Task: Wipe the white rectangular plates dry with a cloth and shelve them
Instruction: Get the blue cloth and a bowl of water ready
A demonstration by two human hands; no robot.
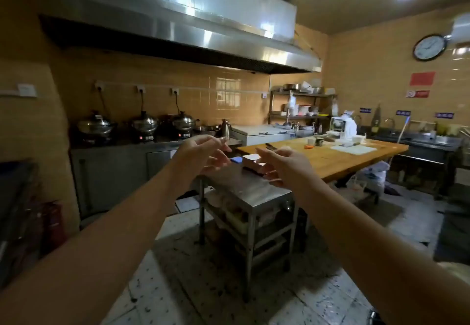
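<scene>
Tan tiled walls (376, 75), steel hood (178, 19), wooden table (330, 157), speckled floor (203, 286).

Steel table (244, 190): white plate stack (251, 163), blue cloth (236, 160).

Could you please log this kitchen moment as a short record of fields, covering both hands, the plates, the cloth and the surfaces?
left hand: raised in the air, fingers loosely curled, holding nothing
right hand: raised beside it, fingers relaxed, holding nothing
white plates: small stack on the steel table, between the two hands in view
blue cloth: lying just left of the stack
steel table: lower shelves hold blurred items
wooden table: behind, with a knife and a white board
task state: wiping not yet begun
</scene>
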